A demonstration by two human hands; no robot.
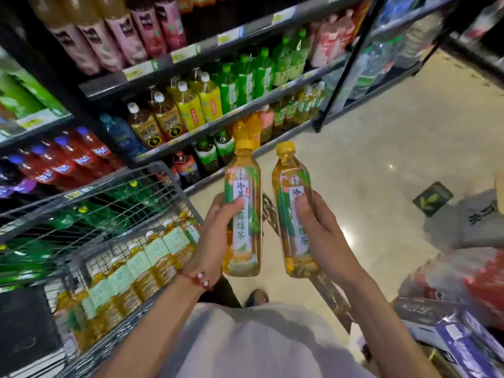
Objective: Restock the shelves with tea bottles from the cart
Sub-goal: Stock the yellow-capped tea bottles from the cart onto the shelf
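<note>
We had left hand [212, 236] gripping one tea bottle [242, 214], right hand [324, 233] gripping the second tea bottle [294, 214], both upright beside the cart [161, 166], short of the shelves [109, 80]; reckoned slotting singly, labels out, was safest.

Black shelves [163, 62] are seen from nine to one o'clock, their edges lined with price tags [185, 52]. Pink-labelled bottles [120, 31] are stood on the upper shelf, yellow bottles [210, 100] and green bottles [245, 77] on the one below, and red bottles [81, 156] at nine o'clock. A wire cart [161, 167] is placed at eight o'clock, with a row of tea bottles [136, 263] lined up inside it. A green arrow sticker [432, 199] is stuck on the pale floor [381, 148] at three o'clock.
</note>
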